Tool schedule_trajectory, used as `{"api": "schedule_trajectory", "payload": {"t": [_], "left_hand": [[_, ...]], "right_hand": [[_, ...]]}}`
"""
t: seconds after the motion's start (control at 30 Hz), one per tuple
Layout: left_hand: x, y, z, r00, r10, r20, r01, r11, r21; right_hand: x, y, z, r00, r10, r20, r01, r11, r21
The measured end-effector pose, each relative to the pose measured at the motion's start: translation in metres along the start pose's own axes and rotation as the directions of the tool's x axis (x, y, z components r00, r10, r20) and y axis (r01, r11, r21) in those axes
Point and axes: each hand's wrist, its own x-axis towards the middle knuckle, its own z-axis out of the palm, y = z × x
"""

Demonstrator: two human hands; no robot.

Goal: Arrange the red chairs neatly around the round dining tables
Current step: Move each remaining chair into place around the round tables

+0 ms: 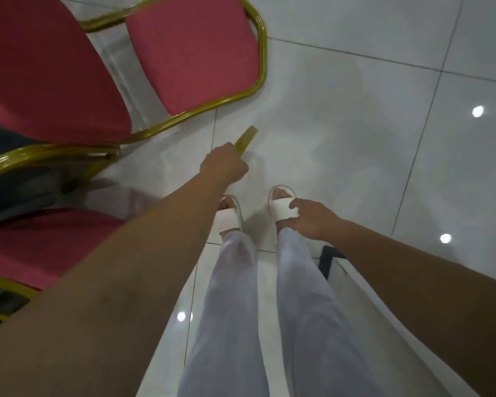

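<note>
Red chairs (192, 53): 3 red padded panels in gold frames, bunched close together at left on the tiled floor (355, 96).
Left hand (225, 167): clenched round a gold bar (245, 138) of 1 chair frame; which chair, I cannot tell.
Right hand (312, 219): slack, holding nothing, above the right sandal (282, 207).
Progress: no round table in view; I judge these chairs not yet placed.

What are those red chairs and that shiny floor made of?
Seat pads: red fabric by the look, matte, apparently cushioned. Frame: gold-coloured tube, likely metal, with glossy highlights. Floor: pale glazed tiles, probably ceramic, mirroring bright lights between dark grout lines.
</note>
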Motion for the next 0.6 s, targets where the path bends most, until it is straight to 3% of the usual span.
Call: {"api": "schedule_trajectory", "payload": {"t": [0.13, 0.3, 0.5, 0.6], "left_hand": [[0.029, 0.017, 0.006, 0.997, -0.030, -0.074, 0.041, 0.989, 0.144], [0.037, 0.026, 0.003, 0.999, -0.034, -0.024, 0.039, 0.970, 0.239], [-0.053, 0.013, -0.022, 0.997, -0.061, -0.036, 0.069, 0.962, 0.265], [-0.129, 0.002, -0.043, 0.996, -0.086, -0.001, 0.083, 0.958, 0.276]], "right_hand": [[0.011, 0.026, -0.012, 0.999, 0.020, -0.039, -0.015, 0.993, 0.118], [0.000, 0.067, -0.030, 0.987, 0.099, -0.128, -0.066, 0.968, 0.242], [-0.075, 0.063, -0.055, 0.970, 0.236, -0.064, -0.170, 0.839, 0.517], [-0.131, 0.031, -0.068, 0.976, 0.176, -0.131, -0.075, 0.829, 0.554]]}}
